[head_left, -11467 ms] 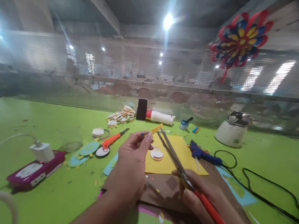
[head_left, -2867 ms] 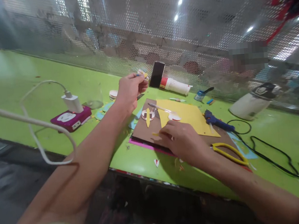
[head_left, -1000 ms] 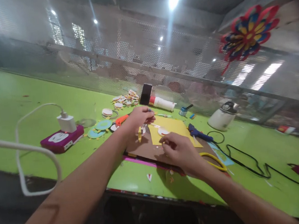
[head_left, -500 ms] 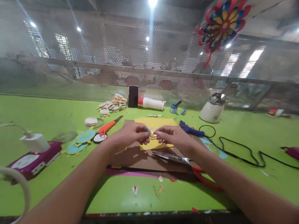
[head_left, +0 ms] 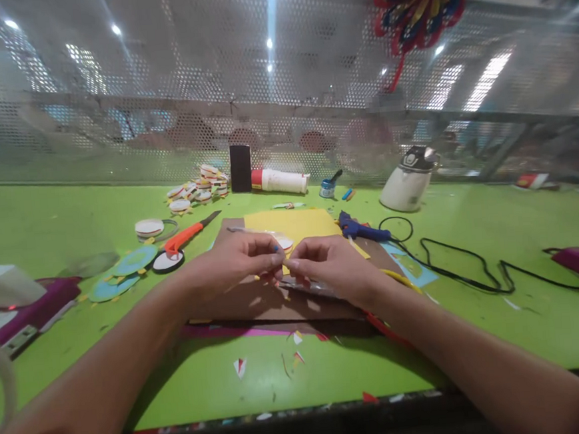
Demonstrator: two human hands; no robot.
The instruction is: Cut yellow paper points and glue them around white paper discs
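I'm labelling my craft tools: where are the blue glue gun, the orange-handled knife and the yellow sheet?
Blue glue gun [head_left: 363, 230], head view: middle of its body.
Orange-handled knife [head_left: 185, 237], head view: on the handle.
Yellow sheet [head_left: 300, 223], head view: bare upper part.

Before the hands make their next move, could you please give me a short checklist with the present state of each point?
1. Both hands in view: ok; left hand and right hand close together above the brown board.
2. What the hands pinch: cannot tell; too small and partly covered.
3. Scissors clear of the right hand: not ok; they lie under it in this view.
4. Knife blade covered: not ok; it shows beyond the orange handle.
5. Glue gun untouched: ok; whether it is hot, cannot tell.
6. Table front free of scraps: not ok; a red-and-white scrap lies there.
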